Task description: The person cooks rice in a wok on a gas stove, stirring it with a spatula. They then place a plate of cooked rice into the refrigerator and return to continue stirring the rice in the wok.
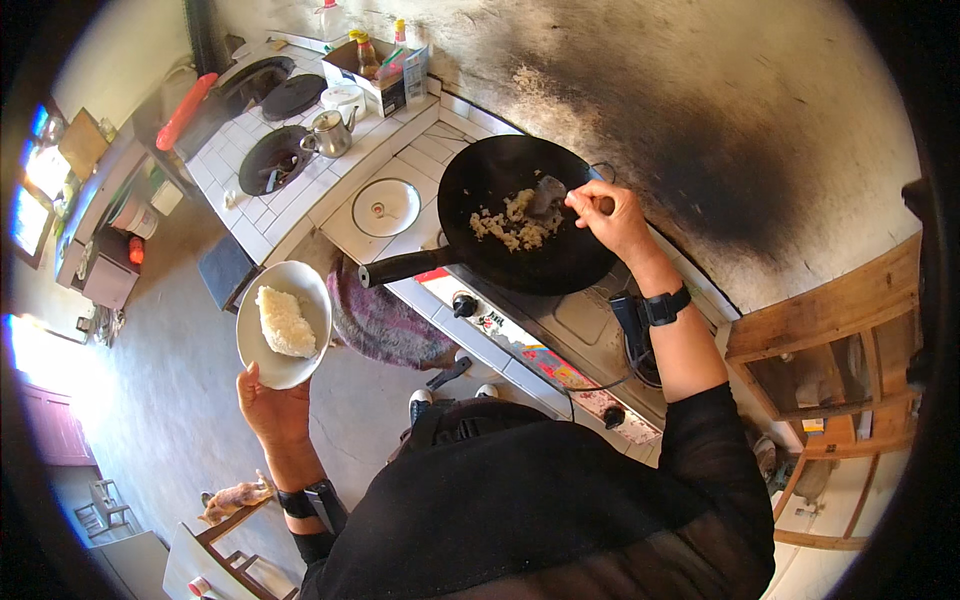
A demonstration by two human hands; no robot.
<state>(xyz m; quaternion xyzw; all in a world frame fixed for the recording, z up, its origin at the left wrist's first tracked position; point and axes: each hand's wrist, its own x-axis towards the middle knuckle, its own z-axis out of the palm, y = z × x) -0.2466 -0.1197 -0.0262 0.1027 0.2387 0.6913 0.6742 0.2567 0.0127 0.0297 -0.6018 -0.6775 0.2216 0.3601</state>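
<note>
A black wok (pixel 495 262) sits on the gas stove (pixel 585 315), its long handle pointing left. Broken-up cooked rice (pixel 517 225) lies in its middle. My right hand (pixel 611 217) grips the handle of a metal spatula (pixel 547 196), whose blade touches the rice. Away from the stove, over the floor, my left hand (pixel 277 405) holds a white plate (pixel 251 341) by its near rim. A compact lump of white rice (pixel 285 322) rests on that plate. The left fingers are partly hidden beneath the plate.
A glass lid (pixel 386 208) lies left of the wok. Beyond it, the tiled counter (pixel 262 214) bears a steel teapot (pixel 331 135) and a box of bottles (pixel 390 97). A dark stool (pixel 227 271) stands below the counter. An orange-and-white cat (pixel 236 501) is at lower left, and a wooden cabinet (pixel 817 315) at right.
</note>
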